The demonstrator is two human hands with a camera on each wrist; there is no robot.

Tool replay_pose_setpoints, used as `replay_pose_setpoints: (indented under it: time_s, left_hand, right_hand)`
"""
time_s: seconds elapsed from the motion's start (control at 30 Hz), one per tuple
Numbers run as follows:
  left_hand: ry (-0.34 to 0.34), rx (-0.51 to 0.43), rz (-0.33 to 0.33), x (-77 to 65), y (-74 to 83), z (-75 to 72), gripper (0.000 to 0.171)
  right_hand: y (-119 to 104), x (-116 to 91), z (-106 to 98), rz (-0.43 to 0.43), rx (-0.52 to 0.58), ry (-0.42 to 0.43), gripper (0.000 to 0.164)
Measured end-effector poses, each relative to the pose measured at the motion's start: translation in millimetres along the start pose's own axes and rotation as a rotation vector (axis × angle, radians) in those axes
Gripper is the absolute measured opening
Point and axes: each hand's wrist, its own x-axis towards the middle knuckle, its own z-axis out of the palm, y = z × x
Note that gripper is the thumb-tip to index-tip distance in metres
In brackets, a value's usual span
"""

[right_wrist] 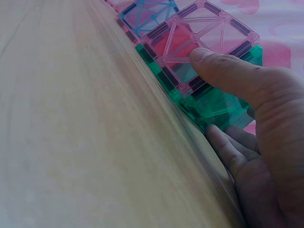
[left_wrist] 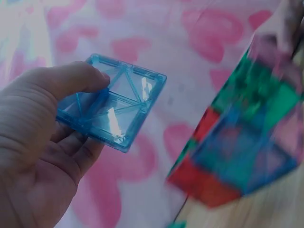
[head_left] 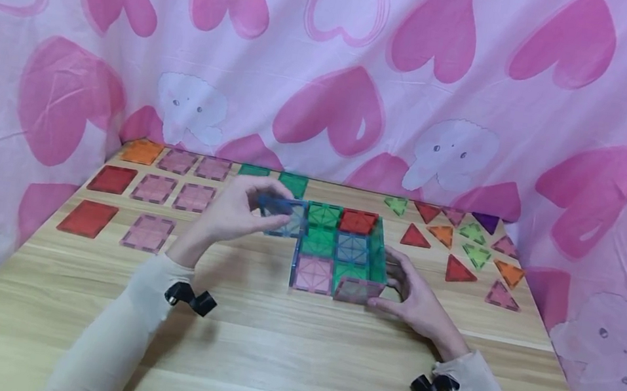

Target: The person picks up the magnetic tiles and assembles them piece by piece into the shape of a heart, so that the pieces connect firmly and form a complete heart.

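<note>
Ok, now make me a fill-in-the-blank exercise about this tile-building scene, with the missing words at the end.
1. The left hand pinches a clear square tile coloured ____.
2. The right hand has its thumb on an upright tile coloured ____.
3. The loose tiles to the right of the tile structure are all ____ in shape.
4. The curtain behind the table is printed with large pink ____.

Missing words: blue; pink; triangular; hearts.
</note>
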Motion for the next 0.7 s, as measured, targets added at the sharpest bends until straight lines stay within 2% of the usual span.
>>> replay_pose_setpoints:
  time_s: [0.13,0.23,0.33,0.5,0.7]
  left_hand:
    - [-0.123,0.022,0.041,4.0,15.7,28.7,0.027]
    - [-0.202,0.075,0.08,5.7,16.1,47.6,0.027]
    - [-0.267,0.152,0.087,6.4,10.6,62.4,0.027]
    - [-0.33,0.28,0.097,5.8,1.8,75.8,0.025]
    - [-0.369,0.333,0.091,7.1,-3.5,84.8,0.023]
  right_hand:
    - [1.4,-0.4,-0.4,-0.008,0.006,-0.005,0.104]
    - [2.1,-0.4,-0.5,-0.012,0.013,-0.005,0.103]
    - [2.9,-0.3,-0.1,-0.02,0.016,-0.009,0.103]
    - [4.0,0.2,0.5,-0.034,0.014,-0.02,0.103]
    - [4.0,0.7,-0.4,-0.026,0.008,-0.002,0.104]
